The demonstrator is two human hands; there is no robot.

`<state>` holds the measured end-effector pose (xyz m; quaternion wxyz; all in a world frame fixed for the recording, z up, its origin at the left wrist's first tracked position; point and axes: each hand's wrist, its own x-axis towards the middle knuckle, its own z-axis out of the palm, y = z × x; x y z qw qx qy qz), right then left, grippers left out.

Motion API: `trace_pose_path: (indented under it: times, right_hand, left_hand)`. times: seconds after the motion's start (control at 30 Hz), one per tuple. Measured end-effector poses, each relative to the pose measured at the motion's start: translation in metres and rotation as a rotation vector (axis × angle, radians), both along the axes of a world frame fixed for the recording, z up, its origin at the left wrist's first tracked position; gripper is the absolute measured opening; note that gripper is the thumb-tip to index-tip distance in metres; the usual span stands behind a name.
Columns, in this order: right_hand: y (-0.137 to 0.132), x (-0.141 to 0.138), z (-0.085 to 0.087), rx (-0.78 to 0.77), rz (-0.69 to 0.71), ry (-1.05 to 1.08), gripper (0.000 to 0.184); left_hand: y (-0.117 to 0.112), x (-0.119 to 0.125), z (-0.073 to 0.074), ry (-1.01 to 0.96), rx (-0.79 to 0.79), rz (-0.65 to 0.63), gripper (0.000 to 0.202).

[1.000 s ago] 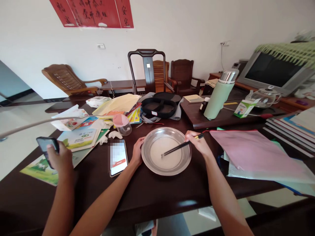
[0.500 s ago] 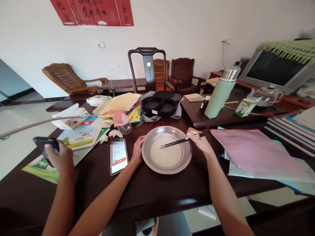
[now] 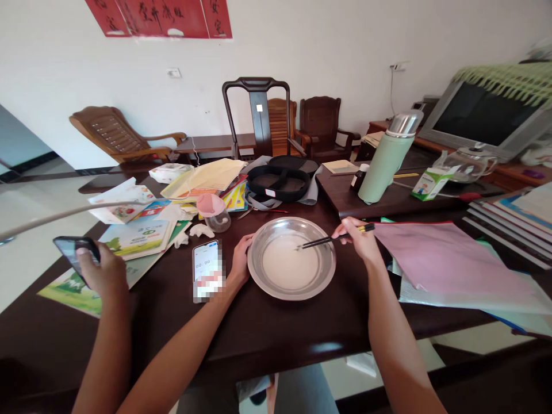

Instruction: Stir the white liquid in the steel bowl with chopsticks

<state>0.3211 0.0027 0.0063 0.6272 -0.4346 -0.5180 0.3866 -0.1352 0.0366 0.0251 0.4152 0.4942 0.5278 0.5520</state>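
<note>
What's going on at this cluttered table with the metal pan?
A person is working at a dark table. Their left hand grips the rim of a metal pan, and their right hand holds black chopsticks with the tips down in the pan, at the white liquid. A phone lies on the table just beside the left hand. Further left, another person's hand holds a dark phone.

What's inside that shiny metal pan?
White liquid lies in the metal pan, with the tips of the chopsticks in the right hand touching it. The liquid hides the pan's bottom.
</note>
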Motion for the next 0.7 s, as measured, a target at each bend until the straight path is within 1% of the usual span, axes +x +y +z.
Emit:
trace_pose_path:
  times: [0.03,0.07,0.1,0.13,0.17,0.2,0.23,0.3,0.37,0.43,0.47,0.5,0.57,0.63,0.67,0.7]
  right_hand:
    - [-0.001,0.003,-0.001,0.012,-0.017,0.031,0.053]
    - [-0.002,0.004,-0.002,0.015,-0.001,0.052,0.054]
    - [-0.002,0.003,-0.003,0.011,0.041,0.063,0.055]
    - [-0.002,0.0,-0.004,-0.001,0.099,0.064,0.055]
    - [-0.002,-0.005,-0.005,-0.016,0.158,0.057,0.055]
    - [-0.001,-0.009,-0.006,-0.025,0.201,0.047,0.055]
    - [0.0,-0.013,-0.006,-0.021,0.219,0.032,0.056]
    - [0.002,-0.014,-0.006,0.014,0.187,0.005,0.058]
    - [0.001,-0.007,-0.005,0.057,0.099,-0.002,0.059]
    - [-0.002,0.002,-0.003,0.07,0.049,0.02,0.061]
    - [-0.003,0.004,-0.003,0.057,0.063,0.034,0.06]
    - [-0.005,0.005,-0.002,0.028,0.105,0.044,0.058]
    - [-0.006,-0.001,0.0,-0.059,0.253,0.044,0.056]
    - [-0.005,-0.01,0.0,-0.134,0.391,0.031,0.057]
    - [-0.004,-0.014,0.0,-0.145,0.418,0.028,0.056]
    - [-0.003,-0.017,0.0,-0.134,0.409,0.026,0.053]
  left_hand:
    - [0.002,-0.032,0.005,-0.003,0.019,0.036,0.059]
    - [0.005,-0.061,0.005,-0.008,0.062,0.093,0.063]
    - [0.009,-0.084,0.002,-0.029,0.189,0.231,0.056]
    - [0.013,-0.103,-0.004,-0.059,0.288,0.341,0.046]
    - [0.016,-0.116,-0.012,-0.086,0.329,0.381,0.041]
    - [0.02,-0.125,-0.02,-0.102,0.333,0.388,0.039]
    - [0.022,-0.13,-0.027,-0.093,0.343,0.387,0.041]
    - [0.024,-0.132,-0.036,-0.061,0.331,0.362,0.045]
    - [0.024,-0.128,-0.036,-0.064,0.304,0.358,0.048]
    - [0.022,-0.121,-0.029,-0.063,0.272,0.369,0.052]
    - [0.021,-0.118,-0.026,-0.046,0.257,0.375,0.056]
    - [0.02,-0.116,-0.022,-0.022,0.244,0.377,0.06]
    - [0.018,-0.112,-0.018,0.015,0.225,0.37,0.067]
    - [0.016,-0.111,-0.018,0.013,0.21,0.338,0.069]
    - [0.015,-0.111,-0.02,-0.004,0.206,0.319,0.069]
    - [0.015,-0.112,-0.022,-0.029,0.206,0.306,0.067]
